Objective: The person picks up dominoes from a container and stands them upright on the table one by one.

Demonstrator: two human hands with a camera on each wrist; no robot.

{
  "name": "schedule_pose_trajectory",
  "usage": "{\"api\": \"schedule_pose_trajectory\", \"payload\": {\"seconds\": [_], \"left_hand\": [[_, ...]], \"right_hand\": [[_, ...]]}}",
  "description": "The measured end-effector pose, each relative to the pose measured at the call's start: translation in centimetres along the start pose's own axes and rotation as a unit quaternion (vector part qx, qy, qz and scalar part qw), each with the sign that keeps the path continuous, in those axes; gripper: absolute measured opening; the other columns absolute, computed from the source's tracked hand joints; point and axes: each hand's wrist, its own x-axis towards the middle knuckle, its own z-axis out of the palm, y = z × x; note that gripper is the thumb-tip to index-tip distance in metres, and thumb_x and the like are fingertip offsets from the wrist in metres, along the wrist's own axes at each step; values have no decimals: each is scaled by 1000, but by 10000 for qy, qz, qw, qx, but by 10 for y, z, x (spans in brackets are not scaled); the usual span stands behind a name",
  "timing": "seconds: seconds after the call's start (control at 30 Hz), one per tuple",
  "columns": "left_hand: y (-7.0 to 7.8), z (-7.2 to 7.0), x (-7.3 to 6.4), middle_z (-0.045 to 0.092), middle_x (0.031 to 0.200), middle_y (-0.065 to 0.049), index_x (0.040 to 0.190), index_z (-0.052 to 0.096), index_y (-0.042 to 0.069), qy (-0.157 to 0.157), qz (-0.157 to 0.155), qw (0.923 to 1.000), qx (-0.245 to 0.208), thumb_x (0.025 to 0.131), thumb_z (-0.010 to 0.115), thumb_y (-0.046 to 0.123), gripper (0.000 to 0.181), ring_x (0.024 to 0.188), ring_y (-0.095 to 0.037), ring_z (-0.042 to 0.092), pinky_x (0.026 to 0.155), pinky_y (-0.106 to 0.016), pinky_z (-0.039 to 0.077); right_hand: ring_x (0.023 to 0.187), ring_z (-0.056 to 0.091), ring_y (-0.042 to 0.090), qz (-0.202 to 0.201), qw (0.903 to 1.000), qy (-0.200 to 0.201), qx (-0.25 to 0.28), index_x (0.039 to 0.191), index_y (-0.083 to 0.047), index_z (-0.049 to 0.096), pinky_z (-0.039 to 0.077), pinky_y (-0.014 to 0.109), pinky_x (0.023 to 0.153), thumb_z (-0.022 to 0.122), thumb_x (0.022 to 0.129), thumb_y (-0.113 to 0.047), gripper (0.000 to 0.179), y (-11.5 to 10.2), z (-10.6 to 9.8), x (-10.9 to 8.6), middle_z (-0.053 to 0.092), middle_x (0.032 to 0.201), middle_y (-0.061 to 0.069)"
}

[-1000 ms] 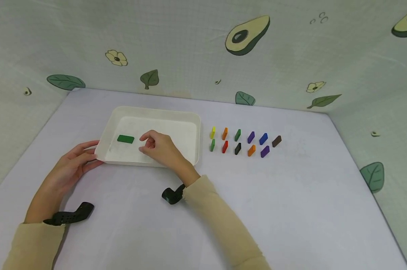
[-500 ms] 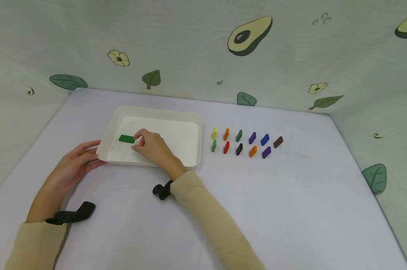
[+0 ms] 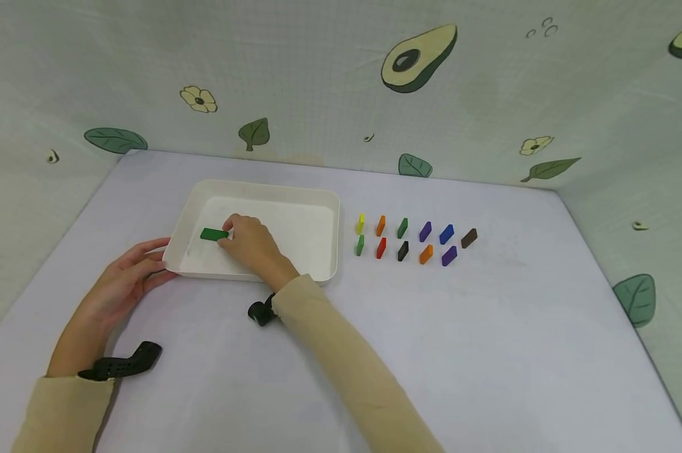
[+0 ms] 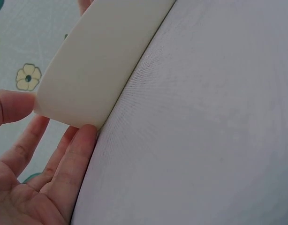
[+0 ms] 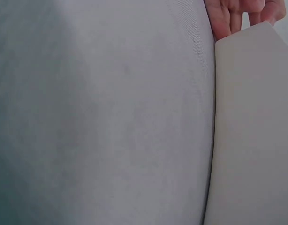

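Note:
A green domino [image 3: 213, 234] lies flat in the left part of the white tray [image 3: 287, 207]. Thumb and forefinger of my right hand [image 3: 254, 245] pinch its right end from the near and far sides. My left hand [image 3: 124, 278] is at the tray's near left corner. In the left wrist view, the left thumb [image 4: 12, 107] touches the upper rim of that corner and a nearly straight finger rests low against the tray wall. The right wrist view has only the tray's outer wall [image 5: 256, 126] and part of the left hand; the right fingers are hidden there.
Right of the tray, several coloured dominoes stand on edge in two rows, from a yellow domino [image 3: 360, 223] to a brown domino [image 3: 469, 238]. A white cloth [image 3: 460, 352] covers the table. Patterned fabric walls [image 3: 318, 75] border its back and sides.
My right hand has moved left across the tray to the green domino, and its thumb and forefinger have closed on the right end. The left hand has stayed at the tray corner.

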Motion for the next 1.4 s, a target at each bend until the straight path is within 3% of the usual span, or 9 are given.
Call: {"api": "schedule_pose_trajectory", "payload": {"seconds": [0.27,0.77,1.07,1.4], "left_hand": [[-1,1,0,64,110,1,127,49,12,168,-64,9997,149,95,47,-1,35,94,-10,67,81,-22,55],[-2,-1,1,63,111,1,127,49,12,56,-36,9999,102,95,45,-2,35,95,-10,67,81,-22,55],[-2,-1,1,64,111,1,127,50,11,-8,10,10000,17,95,44,-3,36,95,-11,67,81,-23,55],[-2,0,1,64,111,1,128,49,11,9,27,10000,46,95,44,-3,36,95,-11,67,81,-23,55]], "right_hand": [[99,56,6,21,9988,51,-494,116,-20,61,46,16,87,61,89,-34,30,4,4,4,62,109,-7],[87,56,7,-381,9913,274,-1232,111,-21,64,46,17,75,62,88,-36,28,5,6,2,63,98,-8],[88,56,7,-409,9879,223,-1477,113,-24,61,46,19,78,59,89,-43,31,4,7,2,62,97,-8],[84,56,7,-525,9827,293,-1750,114,-27,61,47,19,72,57,91,-40,27,4,7,1,62,94,-9]]}}
